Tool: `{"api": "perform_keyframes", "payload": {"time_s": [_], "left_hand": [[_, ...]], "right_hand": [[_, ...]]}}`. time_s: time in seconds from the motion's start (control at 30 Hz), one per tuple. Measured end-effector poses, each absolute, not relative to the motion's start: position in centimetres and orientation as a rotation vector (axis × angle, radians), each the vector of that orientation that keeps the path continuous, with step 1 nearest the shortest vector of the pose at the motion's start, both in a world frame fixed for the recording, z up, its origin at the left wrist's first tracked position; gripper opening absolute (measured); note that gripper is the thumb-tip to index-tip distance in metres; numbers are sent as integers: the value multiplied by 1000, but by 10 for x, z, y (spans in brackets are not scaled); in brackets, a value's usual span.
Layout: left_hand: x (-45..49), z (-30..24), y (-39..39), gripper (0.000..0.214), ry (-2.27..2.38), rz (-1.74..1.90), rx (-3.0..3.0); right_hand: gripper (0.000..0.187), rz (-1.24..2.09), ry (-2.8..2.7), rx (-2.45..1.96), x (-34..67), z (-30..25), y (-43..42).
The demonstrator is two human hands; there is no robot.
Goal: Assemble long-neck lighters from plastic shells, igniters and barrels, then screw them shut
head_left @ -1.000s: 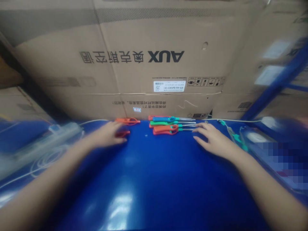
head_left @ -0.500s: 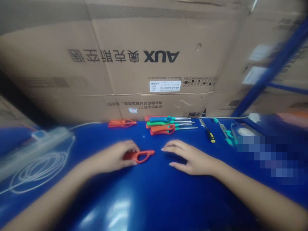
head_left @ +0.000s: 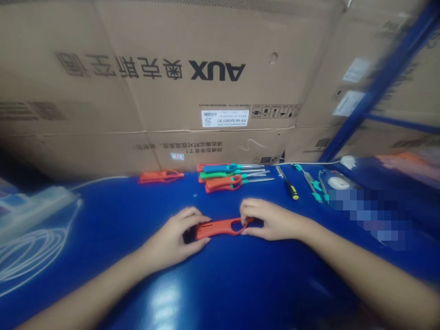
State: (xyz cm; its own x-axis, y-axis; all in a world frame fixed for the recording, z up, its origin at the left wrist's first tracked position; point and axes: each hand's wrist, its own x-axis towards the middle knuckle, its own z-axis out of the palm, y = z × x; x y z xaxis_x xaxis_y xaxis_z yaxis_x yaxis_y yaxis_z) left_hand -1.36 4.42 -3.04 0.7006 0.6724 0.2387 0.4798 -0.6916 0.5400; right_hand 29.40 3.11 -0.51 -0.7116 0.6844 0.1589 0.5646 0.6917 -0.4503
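An orange plastic handle point(head_left: 220, 227) lies lengthwise on the blue table point(head_left: 220, 284), held at both ends. My left hand point(head_left: 173, 236) grips its left end with fingers curled round it. My right hand point(head_left: 266, 219) pinches its right end by the loop. Behind them lies a stack of lighter-like tools point(head_left: 227, 176) with orange, green and blue handles and metal rods pointing right. Another orange handle point(head_left: 160, 176) lies alone to the left of that stack.
A large AUX cardboard box point(head_left: 172, 87) walls off the back of the table. A yellow-and-black screwdriver point(head_left: 288, 184), teal tools point(head_left: 311, 185) and a tape roll point(head_left: 338, 182) lie at the right. A coiled white cable point(head_left: 30, 247) lies at the left; a blue shelf post point(head_left: 374, 87) rises at the right.
My left hand took the orange handle from the back and drew it toward me. My right hand left the tool stack and came in to pinch the handle's right end.
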Motion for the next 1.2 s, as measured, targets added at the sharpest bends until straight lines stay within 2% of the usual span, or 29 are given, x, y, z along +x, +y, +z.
{"api": "perform_keyframes", "payload": {"time_s": [0.5,0.63,0.77,0.93,1.07,1.2], "left_hand": [[-12,-31,48,32,889,646,2460],[-11,-32,48,33,950,653,2447],[-13,-37,49,29,1024,751,2413],[-13,-40,51,27,1025,800,2395],[-11,-38,52,28,1002,774,2403],[-11,-36,51,27,968,774,2420]], "right_hand": [[15,373,-2584,-1061,296,-4,33],[19,254,-2307,-1247,297,-6,31],[26,330,-2106,-1323,303,0,31],[25,548,-2460,-1255,304,9,26],[37,509,-2650,-1323,294,5,21],[41,455,-2671,-1366,285,-1,21]]}}
